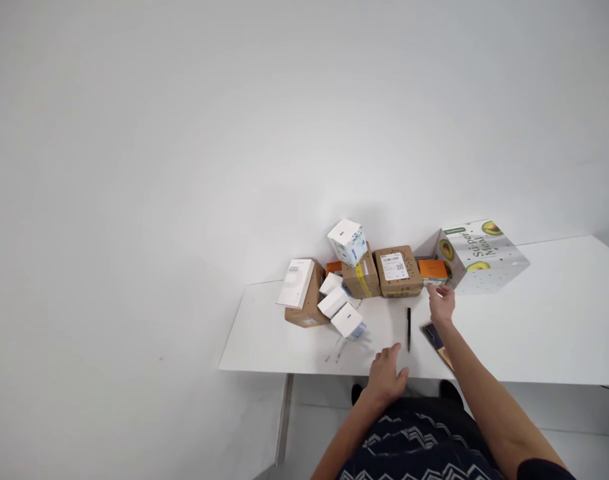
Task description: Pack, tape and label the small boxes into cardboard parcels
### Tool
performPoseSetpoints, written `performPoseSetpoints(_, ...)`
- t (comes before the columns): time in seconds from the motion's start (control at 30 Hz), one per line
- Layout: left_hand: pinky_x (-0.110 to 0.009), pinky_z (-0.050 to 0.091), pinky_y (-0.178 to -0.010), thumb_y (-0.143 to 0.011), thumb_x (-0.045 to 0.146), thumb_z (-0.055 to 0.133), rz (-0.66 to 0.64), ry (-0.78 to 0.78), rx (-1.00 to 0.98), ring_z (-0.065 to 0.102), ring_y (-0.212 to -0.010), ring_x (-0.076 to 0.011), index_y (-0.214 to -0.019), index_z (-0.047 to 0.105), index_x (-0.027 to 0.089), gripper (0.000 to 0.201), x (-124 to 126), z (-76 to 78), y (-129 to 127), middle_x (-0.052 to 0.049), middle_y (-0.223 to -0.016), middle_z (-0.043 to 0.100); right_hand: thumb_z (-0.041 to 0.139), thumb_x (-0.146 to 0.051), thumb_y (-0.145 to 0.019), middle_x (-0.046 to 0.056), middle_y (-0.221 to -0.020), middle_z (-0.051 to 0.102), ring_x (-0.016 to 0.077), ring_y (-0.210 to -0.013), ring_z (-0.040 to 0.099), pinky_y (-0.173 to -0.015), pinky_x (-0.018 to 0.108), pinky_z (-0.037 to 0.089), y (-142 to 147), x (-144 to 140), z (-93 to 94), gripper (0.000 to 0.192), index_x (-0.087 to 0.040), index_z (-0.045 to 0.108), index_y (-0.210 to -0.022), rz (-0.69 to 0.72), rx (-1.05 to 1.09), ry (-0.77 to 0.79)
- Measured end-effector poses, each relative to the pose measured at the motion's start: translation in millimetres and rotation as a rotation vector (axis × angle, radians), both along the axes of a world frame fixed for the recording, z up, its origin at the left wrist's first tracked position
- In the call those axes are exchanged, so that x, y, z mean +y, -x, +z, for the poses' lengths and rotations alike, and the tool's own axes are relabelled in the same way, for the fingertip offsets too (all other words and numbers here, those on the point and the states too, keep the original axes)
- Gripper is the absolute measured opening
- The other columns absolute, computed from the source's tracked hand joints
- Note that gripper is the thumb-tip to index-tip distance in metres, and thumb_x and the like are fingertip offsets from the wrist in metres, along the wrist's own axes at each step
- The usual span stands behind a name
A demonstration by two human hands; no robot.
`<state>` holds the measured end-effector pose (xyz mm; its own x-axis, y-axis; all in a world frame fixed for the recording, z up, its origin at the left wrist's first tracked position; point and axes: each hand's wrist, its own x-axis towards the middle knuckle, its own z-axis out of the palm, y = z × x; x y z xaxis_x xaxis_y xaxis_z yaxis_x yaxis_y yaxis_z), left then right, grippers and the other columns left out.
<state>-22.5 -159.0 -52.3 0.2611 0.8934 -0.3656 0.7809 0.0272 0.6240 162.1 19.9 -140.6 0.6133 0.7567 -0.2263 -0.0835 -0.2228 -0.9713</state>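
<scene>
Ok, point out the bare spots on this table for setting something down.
The white table is bare right of the avocado-printed box, and along the left front edge before the white book-shaped box. It is crowded at the back: brown cardboard boxes, small white boxes, a black pen.

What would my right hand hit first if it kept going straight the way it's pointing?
Probably the orange box: the right hand points toward it, fingertips just short of its front edge. Depth is hard to judge from this view.
</scene>
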Motion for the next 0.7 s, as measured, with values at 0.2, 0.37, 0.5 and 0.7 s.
performPoseSetpoints(0.2, -0.044, 0.037, -0.101, -0.081, 0.032, 0.044, -0.044, -0.026, -0.019, 0.048, -0.113, -0.0293, -0.13, 0.049, 0.018, 0.052, 5.4, -8.0, 2.2, -0.012, -0.126, 0.055, 0.057, -0.06, -0.067, 0.021, -0.122, 0.051, 0.0328, -0.115, 0.046, -0.098, 0.045, 0.035, 9.9, 27.3, 29.1, 0.07, -0.009, 0.057, -0.116, 0.27, -0.367, 0.167)
performPoseSetpoints(0.37, -0.044, 0.037, -0.101, -0.08, 0.031, 0.046, -0.013, -0.037, -0.056, 0.049, -0.112, -0.0288, -0.126, 0.052, 0.02, 0.048, 5.1, -13.6, 5.2, -0.01, -0.124, 0.057, 0.055, -0.057, -0.07, 0.02, -0.126, 0.044, 0.0305, -0.115, 0.046, -0.097, 0.039, 0.036, 11.5, 21.6, 27.6, 0.067, -0.012, 0.057, -0.12, 0.392, -0.447, 0.201)
performPoseSetpoints(0.5, -0.043, 0.035, -0.103, -0.079, 0.028, 0.048, 0.034, -0.053, -0.1, 0.048, -0.115, -0.0273, -0.127, 0.051, 0.021, 0.049, 5.2, -20.0, 6.1, -0.01, -0.124, 0.056, 0.053, -0.061, -0.069, 0.017, -0.116, 0.049, 0.0279, -0.104, 0.051, -0.093, 0.04, 0.039, 10.2, -5.1, 20.9, 0.074, -0.012, 0.054, -0.125, 0.361, -0.418, 0.183)
performPoseSetpoints(0.7, -0.038, 0.035, -0.104, -0.077, 0.027, 0.054, 0.317, -0.039, -0.265, 0.044, -0.124, -0.0243, -0.139, 0.034, 0.016, 0.067, 27.3, -23.5, 5.9, -0.013, -0.14, 0.041, 0.059, -0.052, -0.065, 0.009, -0.099, 0.061, 0.025, -0.09, 0.056, -0.082, 0.04, 0.045, 4.3, -49.8, 16.6, 0.07, -0.018, 0.054, -0.125, 0.383, -0.316, 0.112)
